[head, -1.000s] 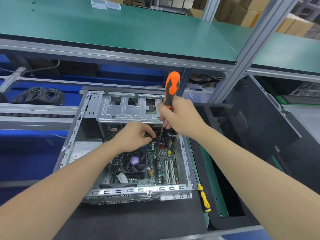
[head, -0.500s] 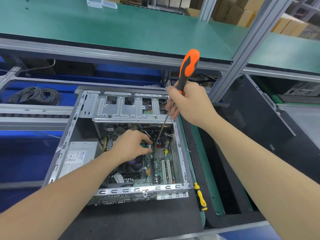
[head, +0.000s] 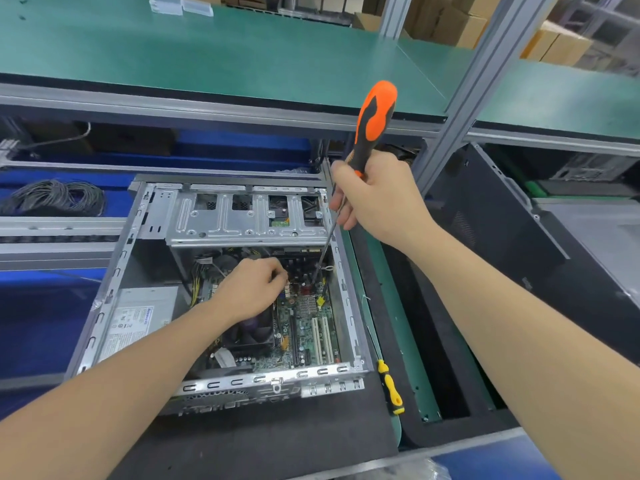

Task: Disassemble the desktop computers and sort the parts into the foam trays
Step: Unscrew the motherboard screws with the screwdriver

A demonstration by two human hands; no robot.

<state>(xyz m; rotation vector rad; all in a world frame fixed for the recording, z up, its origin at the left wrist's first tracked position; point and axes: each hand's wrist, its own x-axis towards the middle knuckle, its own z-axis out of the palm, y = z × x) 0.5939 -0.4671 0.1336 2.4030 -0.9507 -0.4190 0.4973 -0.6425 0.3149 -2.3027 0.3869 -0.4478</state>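
While right hand [head: 377, 199] grips orange screwdriver [head: 375, 116], drive cage [head: 242, 216] sits just beyond left hand [head: 252, 289], fingers curled, hold unclear; yellow screwdriver [head: 391, 389] lies right.

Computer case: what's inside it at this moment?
Visible: power supply, drive cage, motherboard, and the screwdriver shaft reaching in. The left hand covers part of the fan and the spot it works on.
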